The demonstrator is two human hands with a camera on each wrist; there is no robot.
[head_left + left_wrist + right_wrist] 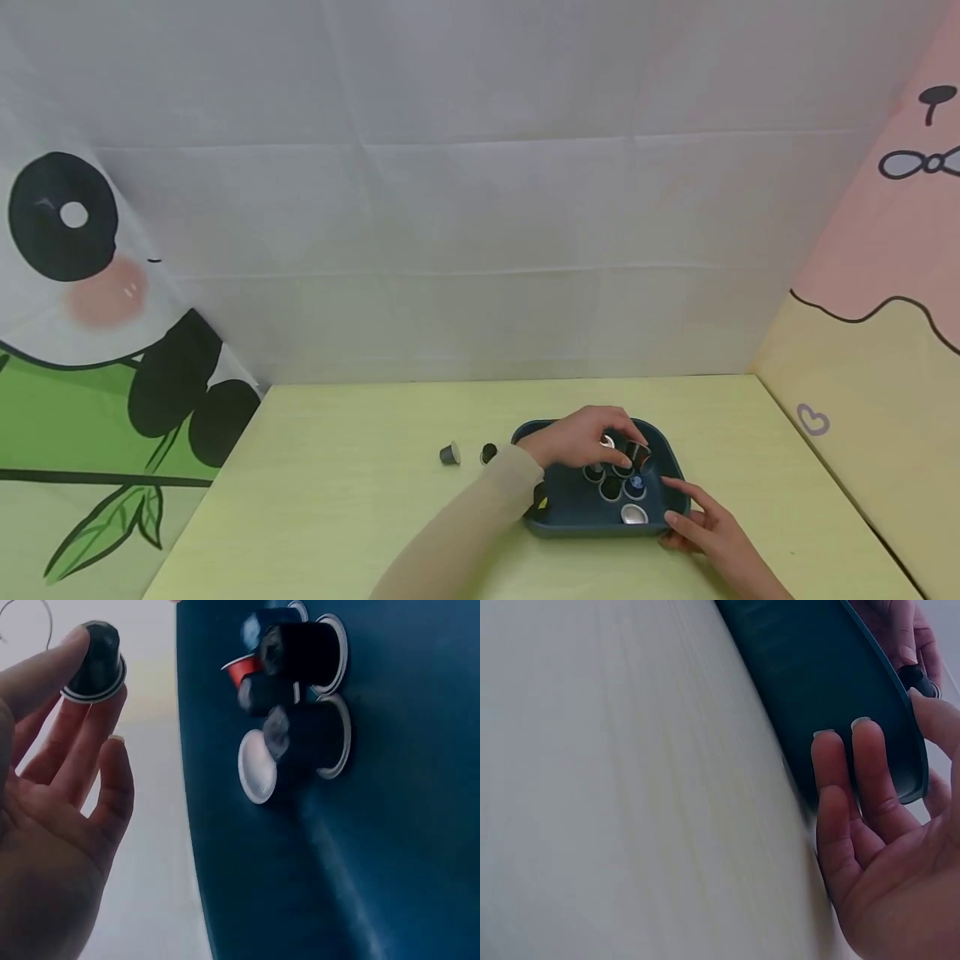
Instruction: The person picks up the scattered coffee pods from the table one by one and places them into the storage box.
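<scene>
A dark blue tray [577, 512] sits on the pale yellow table and holds several coffee capsules [611, 487], one lying with its silver foil [633, 514] up. My left hand [633, 450] hovers over the tray's middle and pinches a black capsule [637, 454] between thumb and fingertips. The left wrist view shows that capsule [94, 664] in my left hand [94, 675], beside the clustered capsules [300, 697] in the tray [390, 847]. My right hand [675, 504] holds the tray's front right corner. In the right wrist view its fingers [836, 772] lie on the tray's outer wall [810, 667], thumb over the rim.
Two more capsules, a grey one [449, 453] and a dark one [488, 453], stand on the table left of the tray. Fabric walls close the table at the back and both sides. Bare tabletop [337, 500] stretches to the left.
</scene>
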